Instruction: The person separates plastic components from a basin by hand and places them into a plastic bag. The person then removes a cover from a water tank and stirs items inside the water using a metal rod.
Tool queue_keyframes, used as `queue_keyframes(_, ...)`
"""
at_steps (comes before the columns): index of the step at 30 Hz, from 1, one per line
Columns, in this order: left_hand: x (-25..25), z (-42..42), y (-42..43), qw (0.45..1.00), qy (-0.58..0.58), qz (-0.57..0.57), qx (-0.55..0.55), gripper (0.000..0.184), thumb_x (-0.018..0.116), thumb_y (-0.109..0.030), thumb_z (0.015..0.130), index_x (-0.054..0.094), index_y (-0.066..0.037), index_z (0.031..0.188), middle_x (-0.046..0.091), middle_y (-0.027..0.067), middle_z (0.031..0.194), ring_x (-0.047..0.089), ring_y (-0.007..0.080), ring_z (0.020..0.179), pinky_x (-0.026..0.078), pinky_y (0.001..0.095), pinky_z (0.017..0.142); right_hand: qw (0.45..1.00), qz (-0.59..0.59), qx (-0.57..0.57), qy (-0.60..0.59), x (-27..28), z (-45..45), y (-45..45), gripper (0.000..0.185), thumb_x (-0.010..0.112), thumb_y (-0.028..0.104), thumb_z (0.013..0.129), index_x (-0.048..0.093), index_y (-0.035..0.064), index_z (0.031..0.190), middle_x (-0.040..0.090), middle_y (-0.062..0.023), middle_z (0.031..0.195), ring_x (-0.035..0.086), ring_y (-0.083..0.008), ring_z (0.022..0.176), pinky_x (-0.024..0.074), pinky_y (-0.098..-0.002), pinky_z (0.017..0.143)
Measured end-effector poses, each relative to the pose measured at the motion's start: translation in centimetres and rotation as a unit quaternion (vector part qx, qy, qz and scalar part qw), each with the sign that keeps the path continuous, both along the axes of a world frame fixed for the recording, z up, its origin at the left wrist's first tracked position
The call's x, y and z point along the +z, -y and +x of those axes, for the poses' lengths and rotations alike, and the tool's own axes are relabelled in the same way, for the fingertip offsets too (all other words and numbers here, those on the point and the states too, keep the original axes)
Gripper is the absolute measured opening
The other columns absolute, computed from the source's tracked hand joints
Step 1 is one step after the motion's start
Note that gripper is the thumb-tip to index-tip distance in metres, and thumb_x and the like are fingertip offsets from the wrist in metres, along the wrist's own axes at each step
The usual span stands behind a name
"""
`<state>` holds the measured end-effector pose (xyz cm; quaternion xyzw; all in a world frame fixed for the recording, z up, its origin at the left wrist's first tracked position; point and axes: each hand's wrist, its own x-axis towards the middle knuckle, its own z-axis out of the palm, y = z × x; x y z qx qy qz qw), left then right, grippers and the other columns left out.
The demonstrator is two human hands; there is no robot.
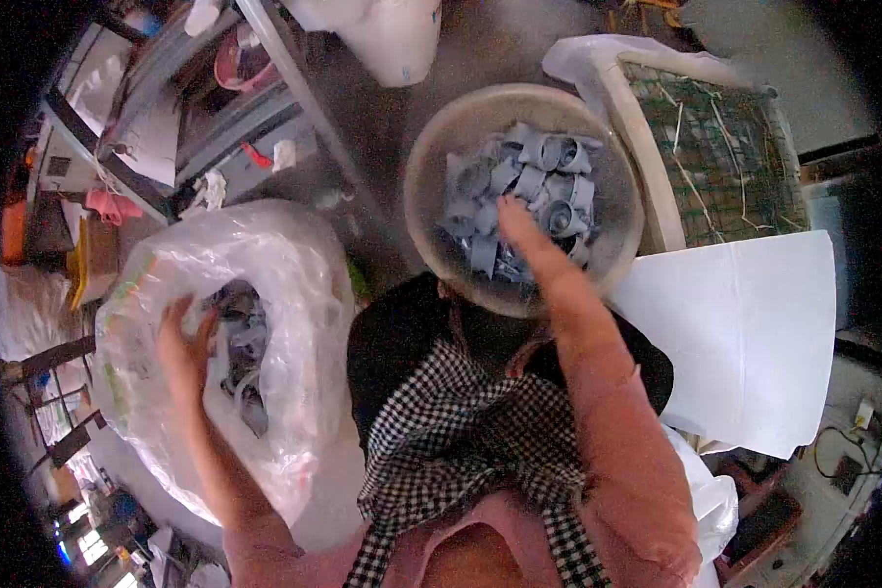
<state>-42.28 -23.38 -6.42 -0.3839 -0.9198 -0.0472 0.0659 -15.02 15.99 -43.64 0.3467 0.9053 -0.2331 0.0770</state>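
Observation:
My left hand (188, 343) is at the mouth of a clear plastic bag (309, 284), its fingers spread and apart, with nothing seen in them. Grey plastic parts (247, 338) lie inside the bag, right beside that hand. My right hand (515, 223) reaches down into a round, pale basin (426, 176) and meets a heap of grey ring-shaped plastic fittings (559, 186). Its fingertips are blurred among the pieces, so whether they grip one is hidden.
Right of the basin stand a pale-framed panel with green mesh (720, 157) and a white board (740, 333). Metal framing (304, 108) rises at the upper left, near a pink basket (243, 61). A white sack (382, 34) sits beyond the basin.

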Motion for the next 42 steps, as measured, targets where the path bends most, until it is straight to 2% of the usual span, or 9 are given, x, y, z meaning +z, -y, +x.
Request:
queue_keyframes(4,-8.9,5.7,-17.9,0.951,0.174,0.051,-0.249,0.046,0.074,-0.017,0.067,0.056,-0.004,0.108,0.054,0.0157,0.114,0.048,0.0316,0.109,0.04,0.0396,0.09,0.993,-0.111,0.02,-0.035,6.1,1.7,-5.6,0.052,0.059,0.024,0.076,0.046,0.0004,0.121,0.056,-0.0196,0.106,0.057,-0.0329,0.093,0.0484,-0.0406,0.077)
queue_keyframes(9,-22.7,9.2,-28.8,0.874,0.21,-0.102,-0.427,0.101,0.081,-0.042,0.056,0.029,-0.01,0.137,0.029,0.0224,0.138,0.031,0.0391,0.126,0.03,0.0431,0.102,0.956,-0.146,0.159,-0.2,7.8,5.5,-11.0,0.047,0.056,0.027,0.081,0.05,-0.0001,0.12,0.06,-0.0141,0.101,0.061,-0.0267,0.084,0.0516,-0.0405,0.069)
queue_keyframes(12,-26.7,10.6,-32.2,0.785,0.373,0.11,-0.482,0.062,0.073,-0.043,0.07,0.054,-0.003,0.112,0.062,0.0135,0.096,0.059,0.0209,0.09,0.046,0.0357,0.081,0.929,-0.18,0.073,-0.314,8.1,6.2,-11.3,0.041,0.051,0.025,0.086,0.05,0.0027,0.12,0.06,-0.0109,0.102,0.06,-0.0244,0.091,0.0526,-0.0391,0.069)
queue_keyframes(15,-22.8,11.9,-32.5,0.786,0.598,-0.048,-0.149,0.038,0.07,-0.04,0.073,0.066,-0.005,0.089,0.063,0.0097,0.076,0.061,0.0198,0.07,0.047,0.0326,0.064,0.862,-0.462,-0.125,-0.168,7.0,8.2,-9.2,0.045,0.047,0.03,0.09,0.044,0.0013,0.124,0.055,-0.0149,0.111,0.053,-0.028,0.104,0.045,-0.0431,0.086)
queue_keyframes(22,-24.7,11.0,-31.0,0.846,0.519,-0.019,-0.116,0.037,0.062,-0.038,0.08,0.065,-0.001,0.088,0.06,0.0052,0.067,0.054,0.0154,0.056,0.044,0.0314,0.054,0.971,-0.081,0.173,0.146,0.1,8.7,2.3,0.057,0.066,0.027,0.07,0.046,0.0067,0.12,0.059,-0.0177,0.104,0.056,-0.0304,0.098,0.0471,-0.0416,0.08)
queue_keyframes(26,-21.6,11.9,-31.6,0.787,0.598,-0.035,-0.15,0.028,0.065,-0.032,0.082,0.065,-0.004,0.084,0.062,0.0027,0.066,0.057,0.0148,0.057,0.047,0.0312,0.057,0.961,-0.215,0.106,0.139,4.6,8.8,-3.5,0.052,0.071,0.023,0.063,0.055,0.007,0.11,0.061,-0.0129,0.098,0.058,-0.024,0.092,0.0474,-0.0357,0.076)
queue_keyframes(32,-20.5,13.4,-32.6,0.737,0.55,0.064,-0.387,0.03,0.059,-0.022,0.086,0.06,-0.008,0.113,0.061,0.0022,0.105,0.051,0.0123,0.099,0.038,0.0293,0.089,0.866,-0.447,-0.031,-0.221,21.9,12.1,-8.4,0.056,0.064,0.022,0.065,0.054,0.0039,0.117,0.059,-0.0067,0.104,0.055,-0.0179,0.095,0.0437,-0.0303,0.084)
queue_keyframes(34,-18.0,14.3,-32.3,0.711,0.598,0.048,-0.368,0.031,0.057,-0.023,0.087,0.06,-0.008,0.114,0.061,0.0029,0.107,0.051,0.0122,0.099,0.038,0.029,0.089,0.738,-0.566,-0.03,-0.367,25.0,12.5,-8.3,0.062,0.06,0.026,0.067,0.048,-0.0046,0.119,0.057,-0.0121,0.109,0.056,-0.0197,0.1,0.0443,-0.0322,0.088)
queue_keyframes(42,-8.8,18.0,-29.1,0.673,0.673,0.027,-0.306,0.046,0.049,-0.044,0.088,0.058,-0.002,0.106,0.06,0.0056,0.083,0.052,0.0153,0.07,0.041,0.0271,0.061,0.694,-0.564,-0.11,-0.434,28.0,12.5,-7.6,0.056,0.064,0.023,0.076,0.046,-0.0038,0.121,0.057,-0.014,0.11,0.059,-0.0214,0.094,0.0487,-0.0336,0.082)
